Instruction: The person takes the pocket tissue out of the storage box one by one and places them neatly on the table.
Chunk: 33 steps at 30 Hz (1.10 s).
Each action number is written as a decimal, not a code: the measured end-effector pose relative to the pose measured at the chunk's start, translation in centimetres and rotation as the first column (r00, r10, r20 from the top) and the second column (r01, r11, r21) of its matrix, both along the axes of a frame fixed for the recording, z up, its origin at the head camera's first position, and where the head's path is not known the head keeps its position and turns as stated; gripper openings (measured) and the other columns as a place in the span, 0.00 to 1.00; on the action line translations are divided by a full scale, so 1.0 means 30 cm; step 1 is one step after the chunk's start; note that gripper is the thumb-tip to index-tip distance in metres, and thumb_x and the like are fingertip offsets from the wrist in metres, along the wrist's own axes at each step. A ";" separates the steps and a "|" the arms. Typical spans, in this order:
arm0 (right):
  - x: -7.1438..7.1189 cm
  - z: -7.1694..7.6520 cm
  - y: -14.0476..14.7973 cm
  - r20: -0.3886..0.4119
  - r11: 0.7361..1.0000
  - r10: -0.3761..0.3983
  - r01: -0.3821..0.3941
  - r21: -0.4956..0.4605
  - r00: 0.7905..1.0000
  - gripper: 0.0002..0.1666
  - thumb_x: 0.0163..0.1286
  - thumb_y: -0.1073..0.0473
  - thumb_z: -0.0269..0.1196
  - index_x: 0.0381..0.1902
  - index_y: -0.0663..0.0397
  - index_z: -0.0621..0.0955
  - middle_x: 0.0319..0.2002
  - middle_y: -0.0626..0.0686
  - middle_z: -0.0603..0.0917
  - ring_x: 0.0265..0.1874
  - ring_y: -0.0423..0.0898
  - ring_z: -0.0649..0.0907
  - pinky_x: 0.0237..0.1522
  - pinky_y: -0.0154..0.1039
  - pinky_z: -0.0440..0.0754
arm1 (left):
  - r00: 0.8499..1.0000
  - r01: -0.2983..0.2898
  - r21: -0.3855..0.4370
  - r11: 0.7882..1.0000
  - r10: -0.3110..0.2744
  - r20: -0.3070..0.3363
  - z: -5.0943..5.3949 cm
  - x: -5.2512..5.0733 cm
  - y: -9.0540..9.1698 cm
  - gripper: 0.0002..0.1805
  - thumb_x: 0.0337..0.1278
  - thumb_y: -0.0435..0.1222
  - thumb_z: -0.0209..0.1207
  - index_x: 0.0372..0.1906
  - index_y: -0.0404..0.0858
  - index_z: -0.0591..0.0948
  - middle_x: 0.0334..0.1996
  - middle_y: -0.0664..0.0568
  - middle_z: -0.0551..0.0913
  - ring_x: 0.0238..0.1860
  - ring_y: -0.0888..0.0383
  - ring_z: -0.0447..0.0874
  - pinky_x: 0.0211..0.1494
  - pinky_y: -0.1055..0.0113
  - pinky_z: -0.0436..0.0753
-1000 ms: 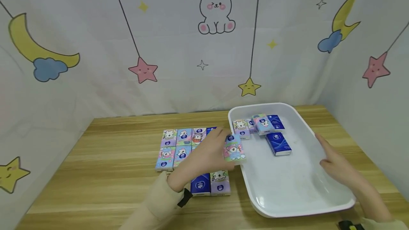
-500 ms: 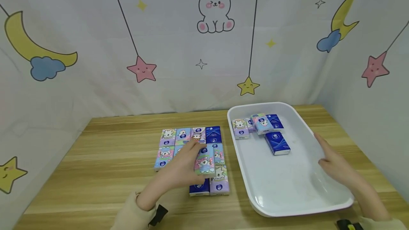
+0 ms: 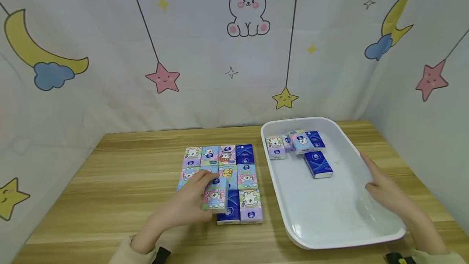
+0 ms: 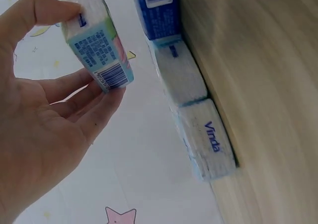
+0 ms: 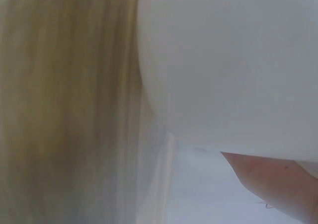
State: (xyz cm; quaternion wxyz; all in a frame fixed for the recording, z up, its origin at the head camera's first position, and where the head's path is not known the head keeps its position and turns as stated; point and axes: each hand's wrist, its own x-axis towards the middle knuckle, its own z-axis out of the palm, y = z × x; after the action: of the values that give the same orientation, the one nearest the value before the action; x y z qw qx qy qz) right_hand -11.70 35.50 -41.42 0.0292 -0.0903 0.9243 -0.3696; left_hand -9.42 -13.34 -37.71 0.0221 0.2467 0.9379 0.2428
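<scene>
My left hand (image 3: 187, 205) holds a pastel pack of tissues (image 3: 215, 195) with a cartoon animal on it, above the front left of the laid-out packs. In the left wrist view the thumb presses one end of this pack (image 4: 102, 50) and the fingers support the other. Rows of tissue packs (image 3: 247, 176), pastel and dark blue, lie side by side on the table; my hand hides part of them. At the right, my right hand (image 3: 390, 194) grips the side rim of a white tray (image 3: 340, 211), thumb on the inner side. Its other fingers are mostly hidden.
Inside the tray's far left part lie several tissue packs, among them a dark blue pack (image 3: 318, 164) and a tilted pastel pack (image 3: 300, 141) resting on others. A patterned white curtain (image 3: 205, 109) stands behind the wooden table (image 3: 128, 174).
My left hand has moved left and toward the front with the tissue pack, from beside the tray's left rim to over the rows. The right hand and tray have stayed put.
</scene>
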 end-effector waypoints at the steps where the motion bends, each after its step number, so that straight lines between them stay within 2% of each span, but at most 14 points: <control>1: 0.000 0.000 0.000 0.003 1.000 -0.001 0.001 0.000 1.000 0.50 0.59 0.77 0.44 0.75 0.62 0.35 0.71 0.78 0.40 0.65 0.81 0.50 0.68 0.70 0.40 | 1.000 0.004 -0.006 1.000 -0.004 -0.003 -0.003 0.001 -0.011 0.46 0.26 0.34 0.67 0.65 0.33 0.68 0.56 0.51 0.72 0.54 0.57 0.72 0.60 0.56 0.78; 7: 0.000 0.000 -0.002 -0.005 1.000 -0.002 0.002 0.005 1.000 0.49 0.60 0.77 0.43 0.75 0.63 0.35 0.71 0.78 0.39 0.66 0.81 0.50 0.68 0.70 0.39 | 0.999 0.014 -0.057 0.998 -0.012 0.041 -0.017 0.021 -0.068 0.45 0.29 0.34 0.66 0.65 0.34 0.68 0.57 0.49 0.70 0.54 0.57 0.70 0.60 0.54 0.78; 9: 0.000 -0.002 -0.001 -0.023 1.000 0.001 -0.001 0.012 1.000 0.49 0.60 0.78 0.43 0.75 0.62 0.35 0.71 0.78 0.40 0.65 0.81 0.51 0.72 0.62 0.38 | 0.998 0.011 -0.067 0.998 -0.006 0.068 -0.020 0.025 -0.081 0.45 0.30 0.34 0.66 0.66 0.34 0.67 0.59 0.48 0.68 0.54 0.56 0.70 0.59 0.54 0.78; 11: 0.001 -0.004 -0.002 -0.034 1.000 0.005 -0.005 0.015 0.999 0.49 0.60 0.78 0.43 0.75 0.63 0.36 0.71 0.78 0.41 0.65 0.81 0.51 0.73 0.58 0.37 | 0.995 0.006 -0.071 0.997 0.001 0.095 -0.022 0.027 -0.090 0.45 0.32 0.34 0.66 0.66 0.35 0.67 0.61 0.47 0.67 0.56 0.54 0.69 0.59 0.52 0.77; 14: 0.001 -0.004 -0.001 -0.027 1.000 0.001 -0.001 0.018 1.000 0.50 0.60 0.78 0.44 0.75 0.62 0.35 0.71 0.78 0.41 0.65 0.81 0.52 0.73 0.58 0.37 | 0.994 0.012 -0.069 0.998 -0.004 0.113 -0.025 0.025 -0.101 0.44 0.33 0.33 0.66 0.66 0.36 0.67 0.63 0.45 0.66 0.57 0.51 0.69 0.59 0.50 0.77; 15: 0.001 -0.004 -0.002 -0.015 1.000 0.000 0.000 0.011 1.000 0.50 0.60 0.78 0.43 0.75 0.62 0.35 0.71 0.78 0.40 0.65 0.81 0.51 0.71 0.65 0.38 | 0.994 0.018 -0.073 0.997 -0.009 0.112 -0.027 0.024 -0.104 0.44 0.33 0.33 0.66 0.66 0.36 0.67 0.63 0.46 0.66 0.57 0.52 0.69 0.59 0.50 0.77; 18: 0.001 -0.002 -0.002 0.008 1.000 -0.003 0.003 0.002 1.000 0.50 0.60 0.78 0.43 0.75 0.61 0.34 0.71 0.78 0.39 0.65 0.81 0.51 0.67 0.71 0.40 | 0.995 0.032 -0.085 0.996 -0.024 0.096 -0.028 0.022 -0.110 0.43 0.33 0.33 0.67 0.66 0.37 0.67 0.61 0.48 0.67 0.54 0.55 0.70 0.56 0.55 0.78; 23: 0.003 -0.004 -0.003 0.009 1.000 -0.003 0.003 -0.006 1.000 0.50 0.60 0.78 0.43 0.75 0.61 0.34 0.71 0.78 0.39 0.65 0.81 0.50 0.68 0.70 0.39 | 0.995 0.049 -0.092 0.995 -0.041 0.088 -0.026 0.021 -0.117 0.42 0.32 0.33 0.67 0.64 0.36 0.68 0.57 0.51 0.69 0.50 0.58 0.70 0.51 0.60 0.78; 28: 0.001 -0.007 -0.001 -0.011 1.000 -0.003 0.003 0.003 1.000 0.49 0.60 0.78 0.43 0.75 0.62 0.35 0.71 0.78 0.40 0.65 0.81 0.51 0.71 0.63 0.37 | 0.994 0.050 -0.083 0.995 -0.042 0.104 -0.022 0.025 -0.118 0.43 0.31 0.32 0.67 0.64 0.34 0.68 0.57 0.50 0.69 0.52 0.57 0.70 0.55 0.57 0.79; 30: 0.000 -0.007 -0.001 -0.012 1.000 -0.004 0.004 0.011 1.000 0.49 0.60 0.78 0.43 0.75 0.62 0.35 0.71 0.78 0.41 0.65 0.81 0.52 0.71 0.63 0.37 | 0.994 0.049 -0.086 0.995 -0.040 0.102 -0.023 0.027 -0.113 0.43 0.31 0.32 0.68 0.64 0.34 0.68 0.57 0.50 0.69 0.52 0.57 0.71 0.56 0.55 0.79; 33: 0.000 -0.003 -0.004 0.007 1.000 -0.009 0.009 0.015 1.000 0.50 0.60 0.77 0.43 0.75 0.61 0.34 0.71 0.78 0.40 0.66 0.81 0.51 0.69 0.69 0.40 | 0.996 0.047 -0.100 0.994 -0.039 0.086 -0.027 0.030 -0.098 0.43 0.32 0.33 0.69 0.64 0.34 0.68 0.57 0.49 0.70 0.53 0.57 0.72 0.59 0.55 0.79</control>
State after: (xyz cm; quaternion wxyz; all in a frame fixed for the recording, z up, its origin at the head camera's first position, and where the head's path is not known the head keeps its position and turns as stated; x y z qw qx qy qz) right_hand -11.69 35.38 -41.52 0.0315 -0.0845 0.9273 -0.3633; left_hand -8.51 -16.29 -38.53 0.0793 0.2550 0.9418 0.2044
